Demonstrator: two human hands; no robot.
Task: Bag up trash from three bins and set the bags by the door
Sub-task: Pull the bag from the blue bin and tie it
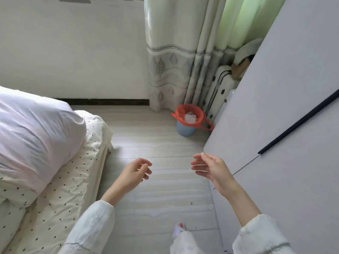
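A small blue bin [185, 129] stands on the floor in the far corner, below the curtain. An orange-red bag [180, 110] lines it, folded over the rim, with a handle trailing to the right. White crumpled paper [190, 117] lies inside. My left hand [136, 171] hovers above the floor, well short of the bin, fingers loosely curled and holding nothing. My right hand [211, 168] is raised beside it with relaxed, spread fingers, also empty.
A bed [60, 180] with a dotted sheet and a pink-white pillow [34, 136] fills the left. A grey wardrobe [286, 125] lines the right. A pale suitcase [220, 87] stands behind the bin by the curtain [170, 57]. A strip of pale floor [157, 147] runs between them.
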